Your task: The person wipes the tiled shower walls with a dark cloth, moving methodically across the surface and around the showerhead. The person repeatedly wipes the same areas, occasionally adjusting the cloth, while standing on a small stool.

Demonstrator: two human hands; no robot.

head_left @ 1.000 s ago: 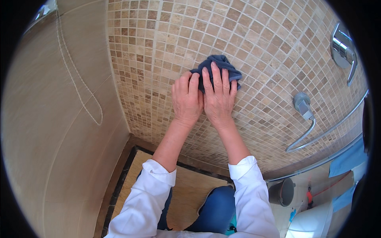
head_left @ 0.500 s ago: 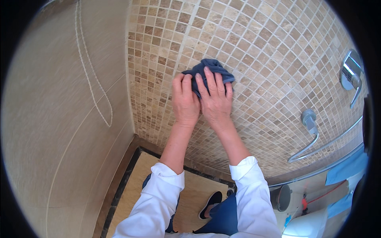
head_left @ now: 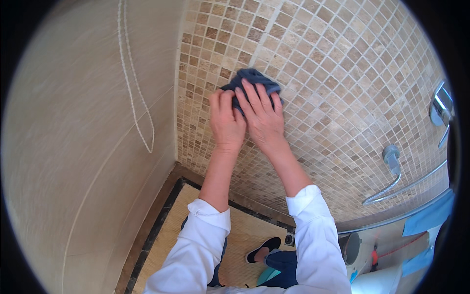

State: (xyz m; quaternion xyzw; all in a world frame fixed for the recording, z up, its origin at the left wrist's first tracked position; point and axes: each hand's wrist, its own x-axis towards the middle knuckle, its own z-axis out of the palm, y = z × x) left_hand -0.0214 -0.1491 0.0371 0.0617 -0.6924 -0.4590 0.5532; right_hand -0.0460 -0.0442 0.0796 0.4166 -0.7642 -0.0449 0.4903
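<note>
A dark blue cloth (head_left: 252, 76) lies bunched against the mosaic tile wall (head_left: 323, 88). My right hand (head_left: 264, 117) presses it flat to the tiles, fingers pointing up and spread over its middle and right side. My left hand (head_left: 226, 122) sits beside the right one, its bent fingers gripping the cloth's left edge. Both arms reach forward in white sleeves rolled below the elbow. The palms and the part of the cloth beneath the fingers are hidden.
A looped bead chain (head_left: 132, 93) hangs by the left wall. To the right are a chrome mixer handle (head_left: 442, 104) and a hose outlet (head_left: 391, 154) with its metal hose (head_left: 384, 196). Below lie a dark-edged floor (head_left: 240, 240), a drain (head_left: 289, 239), a grey bucket (head_left: 350, 249) and something teal (head_left: 268, 275).
Both hands have slid the cloth left across the tiles, over the wider grout line. The view has shifted left, and something teal now shows near my foot.
</note>
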